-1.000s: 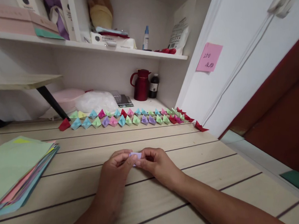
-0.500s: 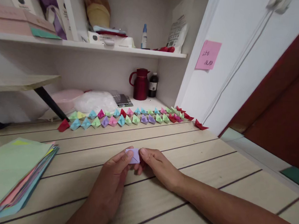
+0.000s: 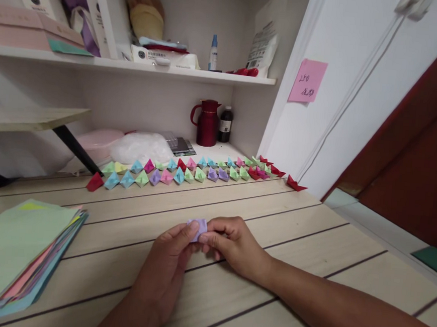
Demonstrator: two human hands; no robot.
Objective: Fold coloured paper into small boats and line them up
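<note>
A small folded piece of lilac paper [image 3: 198, 228] is pinched between both my hands just above the pale wooden table [image 3: 303, 240]. My left hand [image 3: 167, 265] holds its left side with thumb and fingertips pressed together. My right hand [image 3: 232, 245] grips its right side, fingers curled. Much of the paper is hidden by my fingers. Behind my hands, a long row of several small folded paper boats [image 3: 187, 173] in red, blue, green, pink and purple runs along the table's far part.
A stack of coloured paper sheets [image 3: 15, 251], green on top, lies at the left. A dark red jug [image 3: 207, 124] and a dark bottle [image 3: 225, 125] stand at the back. A pink sticky note [image 3: 307, 81] is on the white wall.
My fingers have shifted on the lilac paper, which now looks more folded and smaller. The hands stay at the same spot on the table.
</note>
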